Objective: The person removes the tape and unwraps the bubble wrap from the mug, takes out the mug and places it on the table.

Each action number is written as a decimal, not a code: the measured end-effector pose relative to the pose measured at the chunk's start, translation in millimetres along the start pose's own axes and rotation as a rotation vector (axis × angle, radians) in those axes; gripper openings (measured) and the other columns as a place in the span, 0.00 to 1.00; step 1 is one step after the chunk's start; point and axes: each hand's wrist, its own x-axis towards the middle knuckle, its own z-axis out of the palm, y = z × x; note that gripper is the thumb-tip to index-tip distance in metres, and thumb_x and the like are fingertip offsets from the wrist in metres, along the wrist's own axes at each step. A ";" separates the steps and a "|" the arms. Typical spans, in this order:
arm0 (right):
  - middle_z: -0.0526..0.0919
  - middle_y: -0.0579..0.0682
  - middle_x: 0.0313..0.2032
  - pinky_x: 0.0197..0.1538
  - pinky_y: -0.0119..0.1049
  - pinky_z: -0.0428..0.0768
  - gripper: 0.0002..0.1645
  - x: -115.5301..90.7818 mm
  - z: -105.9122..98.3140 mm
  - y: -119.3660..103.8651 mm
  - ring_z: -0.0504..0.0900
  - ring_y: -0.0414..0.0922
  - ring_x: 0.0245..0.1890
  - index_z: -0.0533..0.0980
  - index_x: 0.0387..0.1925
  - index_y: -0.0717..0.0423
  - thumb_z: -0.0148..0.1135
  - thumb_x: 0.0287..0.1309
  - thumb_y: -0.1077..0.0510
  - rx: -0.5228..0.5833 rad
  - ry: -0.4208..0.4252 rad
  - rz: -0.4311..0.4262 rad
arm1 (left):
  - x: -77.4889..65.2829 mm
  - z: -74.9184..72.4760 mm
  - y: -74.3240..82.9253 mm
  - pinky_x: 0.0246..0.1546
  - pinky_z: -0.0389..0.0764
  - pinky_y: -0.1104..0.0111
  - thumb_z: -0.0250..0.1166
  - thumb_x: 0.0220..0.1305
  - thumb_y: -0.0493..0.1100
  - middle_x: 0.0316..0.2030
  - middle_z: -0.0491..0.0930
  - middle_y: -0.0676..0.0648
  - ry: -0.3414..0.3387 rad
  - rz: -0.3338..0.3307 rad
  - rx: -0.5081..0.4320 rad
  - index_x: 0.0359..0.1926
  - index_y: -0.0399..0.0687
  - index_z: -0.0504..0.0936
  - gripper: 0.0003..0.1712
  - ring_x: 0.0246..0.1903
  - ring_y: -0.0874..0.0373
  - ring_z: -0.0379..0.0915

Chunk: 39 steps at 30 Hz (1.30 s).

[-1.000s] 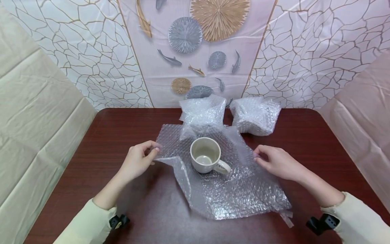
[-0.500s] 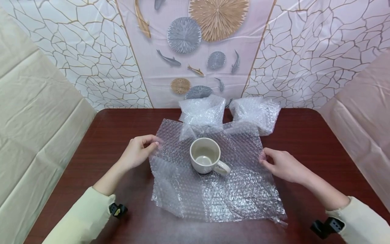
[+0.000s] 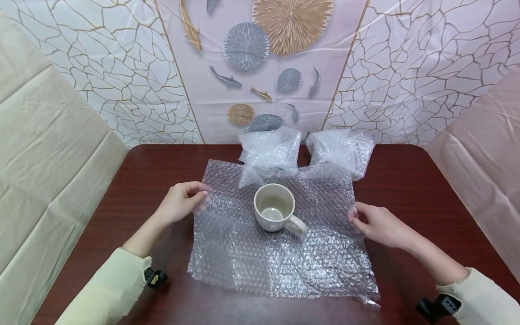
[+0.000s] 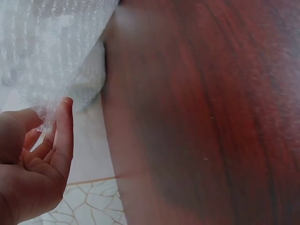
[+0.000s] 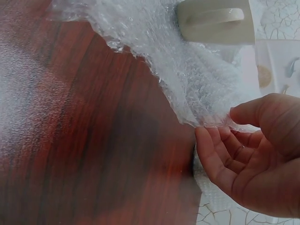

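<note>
A cream mug (image 3: 274,208) stands upright on a spread sheet of bubble wrap (image 3: 243,253), its handle toward the lower right in the head view. My left hand (image 3: 181,201) pinches the sheet's left edge between thumb and fingers; the left wrist view shows that hand (image 4: 42,154) with the film caught at its fingertips. On the opposite side my right hand (image 3: 378,224) pinches the right edge. In the right wrist view the mug (image 5: 215,21) lies beyond the wrap, past my right hand (image 5: 253,145). The wrap lies nearly flat around the mug.
Two bubble-wrapped bundles, one (image 3: 270,149) behind the mug and another (image 3: 341,153) to its right, sit at the back of the dark red wooden table (image 3: 162,162). A patterned cloth (image 3: 142,67) hangs behind the table's far edge.
Both hands have moved apart, the right also a little nearer. The sheet's folded left part has dropped open and the wrap is spread flatter. The mug has stayed in place.
</note>
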 end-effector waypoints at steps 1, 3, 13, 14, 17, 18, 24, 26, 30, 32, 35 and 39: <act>0.74 0.41 0.22 0.22 0.27 0.67 0.03 -0.2 0.6 1.0 0.69 0.32 0.18 0.72 0.30 0.54 0.56 0.60 0.61 0.008 -0.006 0.007 | -0.5 0.4 -2.1 0.22 0.81 0.62 0.58 0.64 0.39 0.23 0.79 0.44 -0.011 -0.012 -0.026 0.45 0.43 0.81 0.11 0.19 0.59 0.76; 0.74 0.42 0.22 0.22 0.28 0.70 0.03 -0.5 2.0 3.2 0.72 0.33 0.18 0.71 0.31 0.54 0.55 0.60 0.61 0.029 -0.020 0.021 | -1.3 0.9 -6.6 0.22 0.82 0.63 0.57 0.64 0.38 0.25 0.80 0.43 -0.025 -0.032 -0.066 0.45 0.40 0.80 0.11 0.21 0.59 0.78; 0.74 0.46 0.23 0.24 0.28 0.79 0.02 -2.2 7.7 10.4 0.77 0.38 0.22 0.70 0.32 0.56 0.53 0.61 0.62 0.129 -0.083 0.084 | -10.2 1.0 -14.8 0.23 0.82 0.65 0.58 0.63 0.36 0.27 0.79 0.40 -0.070 -0.083 -0.118 0.44 0.36 0.79 0.11 0.23 0.58 0.78; 0.74 0.46 0.23 0.24 0.28 0.79 0.02 -2.4 8.2 10.8 0.77 0.38 0.22 0.70 0.32 0.56 0.52 0.62 0.62 0.134 -0.088 0.090 | -12.6 0.3 -11.5 0.23 0.82 0.64 0.58 0.63 0.35 0.27 0.78 0.40 -0.075 -0.083 -0.115 0.44 0.35 0.79 0.11 0.22 0.57 0.78; 0.74 0.47 0.23 0.25 0.28 0.79 0.02 -2.5 9.4 12.1 0.78 0.39 0.23 0.70 0.33 0.57 0.52 0.62 0.62 0.152 -0.101 0.106 | -17.4 -0.1 -7.5 0.23 0.82 0.60 0.57 0.62 0.34 0.27 0.78 0.39 -0.091 -0.094 -0.118 0.43 0.33 0.78 0.10 0.21 0.56 0.77; 0.74 0.47 0.23 0.25 0.28 0.79 0.02 -2.5 9.6 12.4 0.78 0.39 0.23 0.70 0.33 0.57 0.52 0.62 0.62 0.161 -0.105 0.111 | -18.5 0.2 -8.3 0.24 0.82 0.58 0.57 0.62 0.33 0.26 0.78 0.38 -0.095 -0.099 -0.119 0.43 0.33 0.78 0.10 0.20 0.55 0.77; 0.75 0.49 0.24 0.26 0.29 0.80 0.03 -2.3 10.1 15.1 0.78 0.41 0.25 0.70 0.35 0.59 0.51 0.63 0.63 0.206 -0.134 0.137 | -19.4 3.6 -29.5 0.23 0.82 0.57 0.59 0.61 0.35 0.28 0.79 0.40 -0.132 -0.107 -0.149 0.44 0.35 0.78 0.11 0.20 0.55 0.76; 0.74 0.49 0.25 0.26 0.29 0.80 0.03 -1.9 10.3 16.3 0.78 0.41 0.25 0.70 0.35 0.59 0.51 0.63 0.63 0.215 -0.141 0.144 | -20.7 3.6 -31.6 0.22 0.82 0.58 0.60 0.61 0.35 0.28 0.80 0.40 -0.142 -0.110 -0.149 0.45 0.35 0.78 0.12 0.20 0.55 0.77; 0.74 0.49 0.26 0.27 0.29 0.80 0.03 -1.2 10.8 18.2 0.78 0.41 0.27 0.69 0.36 0.60 0.50 0.63 0.62 0.244 -0.155 0.161 | -23.6 3.1 -33.7 0.21 0.82 0.59 0.59 0.61 0.35 0.28 0.80 0.40 -0.158 -0.119 -0.148 0.46 0.34 0.78 0.13 0.19 0.55 0.76; 0.74 0.49 0.26 0.27 0.30 0.81 0.03 -1.3 11.1 19.3 0.78 0.42 0.27 0.69 0.36 0.60 0.50 0.64 0.62 0.257 -0.163 0.170 | -24.6 2.8 -34.7 0.21 0.82 0.59 0.59 0.61 0.34 0.28 0.79 0.40 -0.165 -0.118 -0.145 0.46 0.34 0.78 0.12 0.19 0.56 0.76; 0.74 0.50 0.26 0.27 0.31 0.81 0.04 -2.0 11.8 20.9 0.78 0.42 0.27 0.69 0.36 0.60 0.50 0.64 0.62 0.275 -0.177 0.181 | -25.3 2.4 -36.4 0.21 0.82 0.59 0.59 0.61 0.34 0.29 0.80 0.40 -0.172 -0.111 -0.137 0.46 0.34 0.78 0.12 0.18 0.56 0.75; 0.73 0.50 0.26 0.28 0.32 0.81 0.04 -3.3 12.4 22.9 0.78 0.42 0.28 0.69 0.36 0.60 0.50 0.64 0.62 0.290 -0.201 0.193 | -24.8 2.1 -39.1 0.20 0.81 0.60 0.59 0.61 0.34 0.29 0.80 0.40 -0.180 -0.113 -0.130 0.46 0.33 0.78 0.13 0.18 0.56 0.75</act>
